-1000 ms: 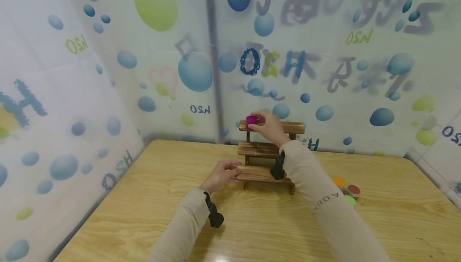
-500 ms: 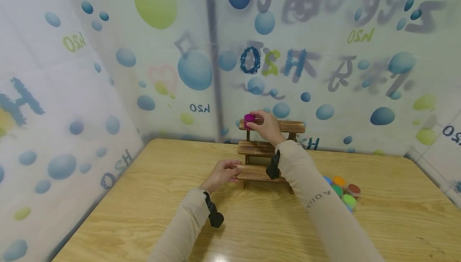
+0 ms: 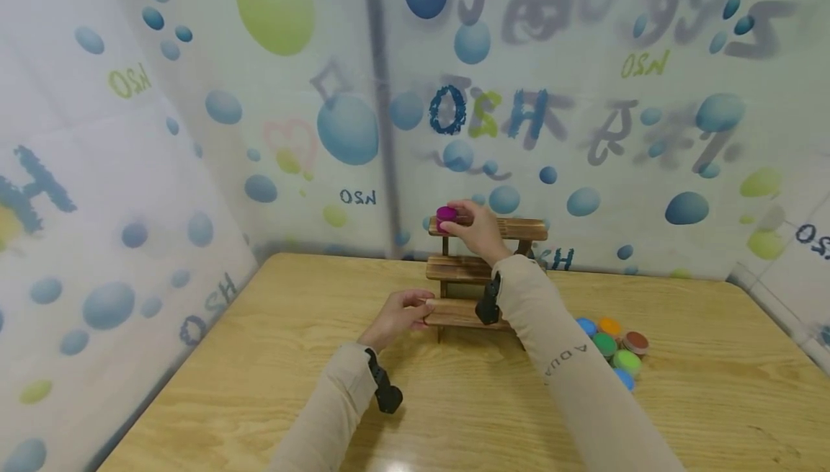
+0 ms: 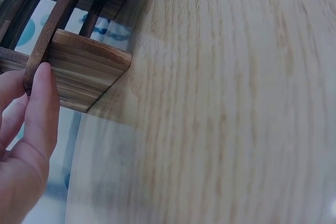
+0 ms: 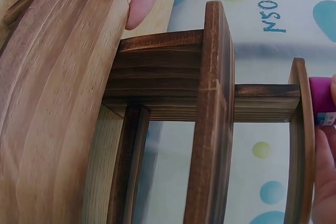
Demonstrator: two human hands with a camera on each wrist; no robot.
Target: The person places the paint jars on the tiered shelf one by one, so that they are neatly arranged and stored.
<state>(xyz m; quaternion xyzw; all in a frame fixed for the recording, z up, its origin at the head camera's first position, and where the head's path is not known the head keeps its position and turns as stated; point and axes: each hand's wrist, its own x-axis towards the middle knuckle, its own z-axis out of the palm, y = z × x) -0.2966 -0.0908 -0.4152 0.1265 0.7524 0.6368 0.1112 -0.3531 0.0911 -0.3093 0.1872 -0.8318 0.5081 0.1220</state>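
A small three-tier wooden stand point(image 3: 457, 311) stands on the table. My left hand point(image 3: 394, 317) pinches the left end of its lowest shelf between thumb and fingers, as the left wrist view also shows with the board edge point(image 4: 41, 59). At the left end of the top shelf, my right hand point(image 3: 485, 233) holds a small purple lidded jar point(image 3: 445, 217) by its sides. In the right wrist view the purple jar point(image 5: 321, 98) sits against the top shelf's upper face, and a label shows on its side. My right forearm covers the stand's lower right part.
Right of the stand, several small jars cluster on the wooden table point(image 3: 259, 378): an orange-lidded jar point(image 3: 609, 326), a brown one point(image 3: 637, 343), a light green one point(image 3: 627, 362) and blue ones. My right sleeve lies close beside them. A printed sheet point(image 3: 292, 220) hangs behind the table.
My right hand and the purple jar have shifted slightly left along the top shelf. The forearm has swung left, uncovering more of the jars. My left hand keeps its place on the lowest shelf.
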